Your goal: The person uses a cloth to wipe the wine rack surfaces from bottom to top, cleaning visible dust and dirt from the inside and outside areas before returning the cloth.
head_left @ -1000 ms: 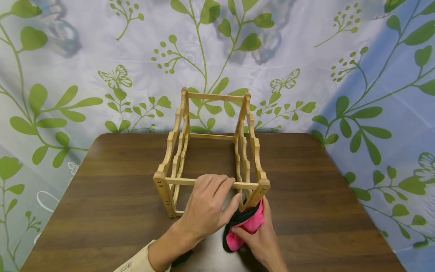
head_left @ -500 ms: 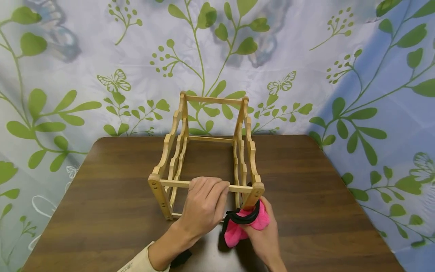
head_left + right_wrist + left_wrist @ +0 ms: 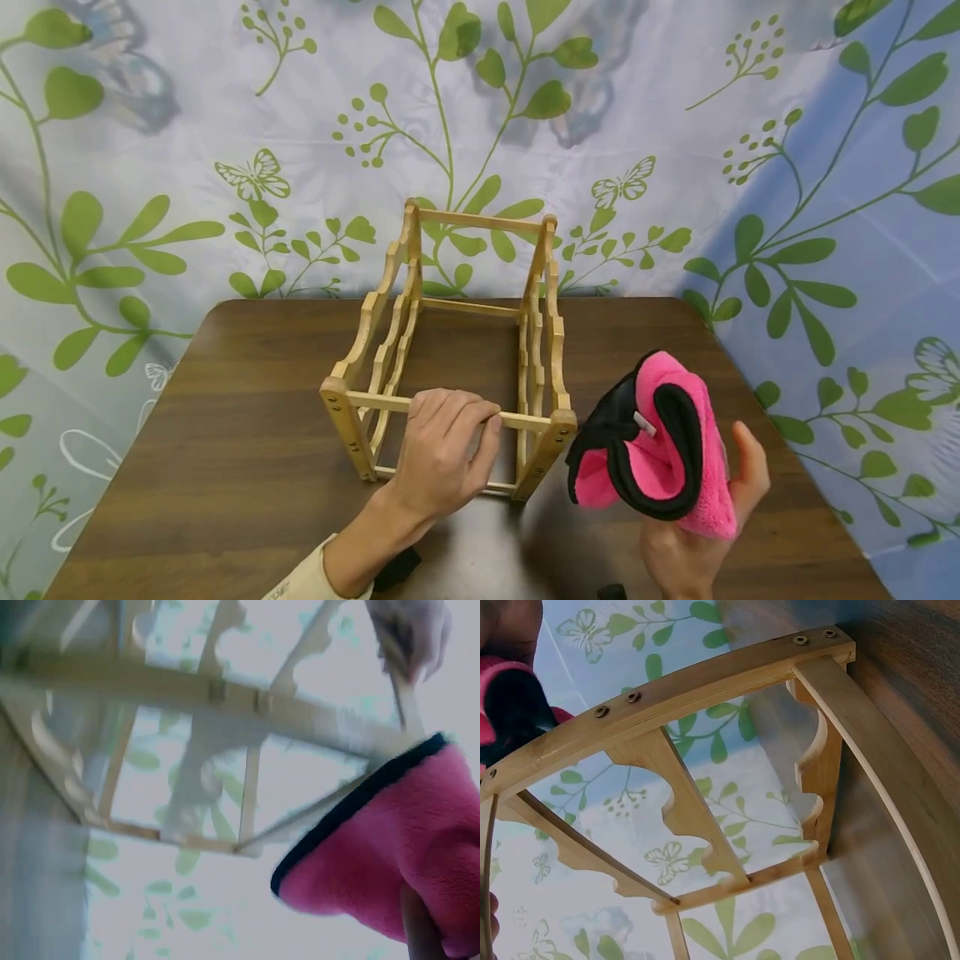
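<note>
The work looks to be somewhere in the middle: the cloth is up in one hand and the rack is held by the other, but nothing shows which parts of the rack are done or how much is left. The wooden wine rack point(image 3: 557, 350) looks all put together, and it stands on the brown table point(image 3: 247, 433) in front of the person. The left hand point(image 3: 442, 450) is wrapped over the rack's near top bar point(image 3: 375, 402), with its fingers bent around the wood. The right hand point(image 3: 690, 546) grasps the pink cloth point(image 3: 712, 450) with black edges. Most of its fingers hide behind the cloth, so it is hard to see how tightly they bend, and one digit sticks up at the side. The cloth is bunched up in the air, just beside the rack's near right corner; whether they touch is hard to tell. A small white tag point(image 3: 643, 423) shows in its folds. A dark thing point(image 3: 397, 569) lies by the left sleeve point(image 3: 318, 575), too hidden to name.
</note>
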A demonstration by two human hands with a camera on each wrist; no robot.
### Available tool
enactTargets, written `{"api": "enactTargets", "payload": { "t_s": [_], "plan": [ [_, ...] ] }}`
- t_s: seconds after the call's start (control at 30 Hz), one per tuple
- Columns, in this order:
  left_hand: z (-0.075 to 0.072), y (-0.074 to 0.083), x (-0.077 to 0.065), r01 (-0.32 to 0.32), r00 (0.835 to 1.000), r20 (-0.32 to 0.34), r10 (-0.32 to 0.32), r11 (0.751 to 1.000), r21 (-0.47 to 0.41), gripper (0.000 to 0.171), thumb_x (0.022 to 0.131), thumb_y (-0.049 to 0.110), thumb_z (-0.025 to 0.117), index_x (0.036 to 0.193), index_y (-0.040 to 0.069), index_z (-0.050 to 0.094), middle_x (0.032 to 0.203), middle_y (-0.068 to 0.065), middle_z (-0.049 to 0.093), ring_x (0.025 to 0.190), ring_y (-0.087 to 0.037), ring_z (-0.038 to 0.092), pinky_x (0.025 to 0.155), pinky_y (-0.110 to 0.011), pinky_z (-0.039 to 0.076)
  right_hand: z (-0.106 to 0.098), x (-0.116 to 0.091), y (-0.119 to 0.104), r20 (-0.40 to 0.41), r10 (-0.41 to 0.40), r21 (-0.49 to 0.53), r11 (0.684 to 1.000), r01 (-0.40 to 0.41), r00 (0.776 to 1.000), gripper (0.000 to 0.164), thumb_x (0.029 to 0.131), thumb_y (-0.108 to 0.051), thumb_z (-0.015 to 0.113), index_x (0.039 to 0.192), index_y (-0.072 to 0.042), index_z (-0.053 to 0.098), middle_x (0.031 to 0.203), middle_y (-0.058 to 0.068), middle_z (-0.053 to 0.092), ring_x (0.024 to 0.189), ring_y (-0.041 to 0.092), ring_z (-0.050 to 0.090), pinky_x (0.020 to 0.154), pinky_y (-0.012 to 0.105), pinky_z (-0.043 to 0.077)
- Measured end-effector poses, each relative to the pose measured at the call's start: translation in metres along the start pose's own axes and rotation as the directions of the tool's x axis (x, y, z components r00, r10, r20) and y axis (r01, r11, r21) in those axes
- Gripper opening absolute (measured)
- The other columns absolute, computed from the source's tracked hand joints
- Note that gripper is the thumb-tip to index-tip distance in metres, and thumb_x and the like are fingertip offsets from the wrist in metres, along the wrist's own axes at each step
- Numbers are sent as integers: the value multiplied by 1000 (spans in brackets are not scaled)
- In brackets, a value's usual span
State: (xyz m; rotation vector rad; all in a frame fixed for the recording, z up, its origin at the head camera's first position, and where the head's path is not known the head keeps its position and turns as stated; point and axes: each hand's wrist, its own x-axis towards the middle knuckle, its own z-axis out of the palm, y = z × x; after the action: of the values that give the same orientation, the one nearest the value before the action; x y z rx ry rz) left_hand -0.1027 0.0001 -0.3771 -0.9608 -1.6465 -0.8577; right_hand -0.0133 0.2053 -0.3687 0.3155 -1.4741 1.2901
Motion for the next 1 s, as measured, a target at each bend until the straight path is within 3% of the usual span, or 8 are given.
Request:
{"api": "enactTargets", "payload": {
  "t_s": [0.1,0.23,0.27,0.4,0.47,0.5,0.8,1.0],
  "plan": [
    [-1,-3,-1,2,999,-37,-3,1000,-19,18,94,12,55,81,7,66,76,0,62,67,-18,53,66,-32,39,0,8,1,-3,-18,-75,997,17,1000,49,83,11,66,121,22,38,124,23,53,108,24,58,94,23,47],
    [-3,-7,-2,-4,996,-87,0,999,-52,20,93,12,55,76,8,64,72,0,61,64,-18,53,65,-32,38,2,7,5,233,-11,45,999,0,973,51,86,7,67,127,22,40,141,32,43,135,37,40,110,33,37],
    [-3,-8,-2,-6,995,-96,0,998,-60,20,92,12,55,75,8,64,72,0,61,63,-18,52,65,-32,38,4,5,6,324,-5,103,994,-30,946,53,85,10,64,131,21,40,147,33,35,140,39,31,113,35,32],
    [-5,-12,-1,-12,990,-144,-3,995,-104,20,89,11,56,70,9,62,67,0,59,60,-17,52,64,-31,37,13,-12,8,624,5,237,952,-195,782,74,89,-6,61,147,15,21,157,32,6,146,39,10,116,32,25],
    [-7,-15,-1,-10,985,-170,-12,992,-129,22,88,12,56,67,9,60,65,0,58,59,-17,51,63,-31,36,18,-19,8,686,10,257,932,-256,728,79,93,-17,57,150,13,10,158,30,-2,146,38,4,114,30,26],
    [-8,-16,-1,-8,984,-180,-18,989,-145,22,88,12,56,66,9,60,64,0,58,58,-17,50,63,-30,35,21,-22,9,696,4,263,929,-261,718,82,97,-25,56,150,12,7,158,30,-4,146,38,4,114,30,27],
    [-11,-21,-2,4,974,-219,-52,977,-214,25,86,11,58,62,11,57,59,1,55,55,-16,48,62,-28,32,43,-38,21,611,-43,123,992,-40,790,73,101,-32,52,148,9,13,158,29,4,146,34,13,117,31,21],
    [-14,-25,-2,4,966,-251,-66,971,-237,23,81,8,59,59,11,53,56,1,52,53,-16,47,62,-30,30,54,-42,33,550,-88,44,996,76,831,74,101,-39,50,146,10,17,156,31,10,145,36,18,118,36,20]
  ]
}}
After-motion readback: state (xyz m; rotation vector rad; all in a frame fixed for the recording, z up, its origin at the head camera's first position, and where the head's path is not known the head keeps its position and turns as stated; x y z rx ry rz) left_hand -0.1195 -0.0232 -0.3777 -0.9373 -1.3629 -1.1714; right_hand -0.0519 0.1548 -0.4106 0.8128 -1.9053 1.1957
